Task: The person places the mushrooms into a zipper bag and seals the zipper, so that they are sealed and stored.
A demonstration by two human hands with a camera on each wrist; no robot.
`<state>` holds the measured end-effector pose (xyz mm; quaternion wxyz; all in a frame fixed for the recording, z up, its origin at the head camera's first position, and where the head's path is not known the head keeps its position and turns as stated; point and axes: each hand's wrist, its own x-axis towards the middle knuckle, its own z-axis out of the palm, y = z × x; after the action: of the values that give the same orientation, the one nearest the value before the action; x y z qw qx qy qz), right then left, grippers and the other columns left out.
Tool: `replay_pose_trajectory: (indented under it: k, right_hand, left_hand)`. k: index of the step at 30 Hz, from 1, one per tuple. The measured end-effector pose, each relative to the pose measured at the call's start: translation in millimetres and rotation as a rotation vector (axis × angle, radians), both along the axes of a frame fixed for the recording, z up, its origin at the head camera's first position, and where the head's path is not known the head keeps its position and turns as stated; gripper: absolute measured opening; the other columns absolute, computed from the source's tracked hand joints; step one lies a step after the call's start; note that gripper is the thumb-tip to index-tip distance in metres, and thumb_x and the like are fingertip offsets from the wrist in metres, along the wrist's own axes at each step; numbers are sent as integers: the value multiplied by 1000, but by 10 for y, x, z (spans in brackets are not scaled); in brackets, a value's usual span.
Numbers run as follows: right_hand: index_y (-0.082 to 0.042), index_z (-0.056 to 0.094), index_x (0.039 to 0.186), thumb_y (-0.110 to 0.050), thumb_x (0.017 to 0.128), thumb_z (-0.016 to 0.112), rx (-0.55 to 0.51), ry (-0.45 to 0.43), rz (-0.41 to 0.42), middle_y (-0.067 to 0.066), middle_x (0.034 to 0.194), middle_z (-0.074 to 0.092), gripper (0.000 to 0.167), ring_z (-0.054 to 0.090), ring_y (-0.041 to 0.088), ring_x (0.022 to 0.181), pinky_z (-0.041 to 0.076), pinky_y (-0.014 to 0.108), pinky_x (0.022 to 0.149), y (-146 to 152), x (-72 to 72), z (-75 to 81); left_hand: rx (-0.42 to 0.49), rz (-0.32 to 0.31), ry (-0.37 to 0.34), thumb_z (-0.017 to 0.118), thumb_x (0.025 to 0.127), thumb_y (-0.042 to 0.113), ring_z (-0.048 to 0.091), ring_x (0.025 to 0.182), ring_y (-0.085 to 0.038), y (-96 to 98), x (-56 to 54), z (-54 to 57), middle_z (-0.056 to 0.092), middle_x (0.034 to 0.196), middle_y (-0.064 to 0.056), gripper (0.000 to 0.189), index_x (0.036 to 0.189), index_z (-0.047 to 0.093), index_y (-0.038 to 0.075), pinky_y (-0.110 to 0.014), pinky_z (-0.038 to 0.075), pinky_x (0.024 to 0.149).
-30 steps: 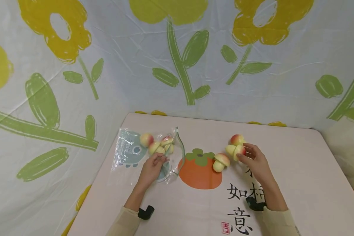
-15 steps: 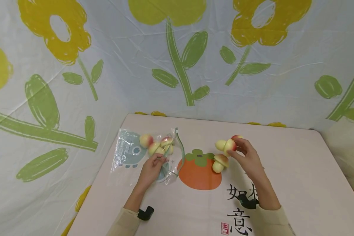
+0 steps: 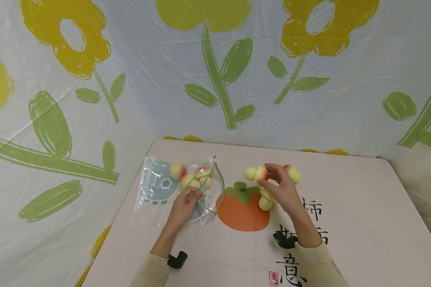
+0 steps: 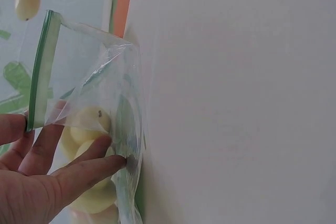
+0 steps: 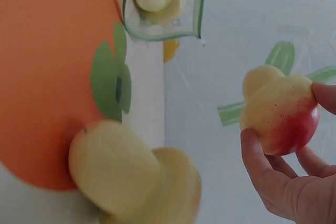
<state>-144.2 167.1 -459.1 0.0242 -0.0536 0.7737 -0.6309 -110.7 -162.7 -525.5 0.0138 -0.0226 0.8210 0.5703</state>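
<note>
My left hand pinches the mouth edge of a clear zip bag with a green seal strip. Inside the bag lie several toy mushrooms, pale yellow with red-tinged caps. In the left wrist view, the bag's mouth gapes, with two fingers spread along the plastic. Above the table, to the right of the bag, my right hand holds another toy mushroom by its cap, stem pointing left in the head view. Just below that hand a toy mushroom sits on the tabletop, partly hidden.
One more toy mushroom lies behind the right hand. The pale tabletop bears a printed orange persimmon and black characters. A flower-patterned cloth hangs along the back and sides.
My right hand has picked up a toy mushroom beside another at the right and carried it left toward the bag's mouth. The left hand and bag have stayed in place.
</note>
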Motion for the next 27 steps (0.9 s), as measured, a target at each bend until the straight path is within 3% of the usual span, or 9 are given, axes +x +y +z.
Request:
replay_pose_trajectory:
  k: [9,21,27]
  right_hand:
    - [-3,46,142,-22,90,77,1,5,39,11,139,52,63,50,33,125,45,47,97,-332,-114,-74]
    - [-3,49,141,-21,89,78,-47,-78,72,17,135,55,62,54,36,119,46,47,97,-765,-290,-413]
    - [-5,53,137,-20,88,79,-44,-91,65,18,134,57,58,55,36,117,47,47,96,-887,-311,-493]
  left_hand:
    - [0,-8,8,58,103,28,63,114,-20,-1,0,16,75,101,1,18,109,67,13,-49,41,99]
    - [-2,-4,9,59,103,30,63,114,-20,2,-2,24,75,101,3,18,107,68,15,-50,41,99]
    - [-9,-5,5,59,102,31,62,115,-20,0,-4,20,75,100,5,18,107,68,16,-51,40,100]
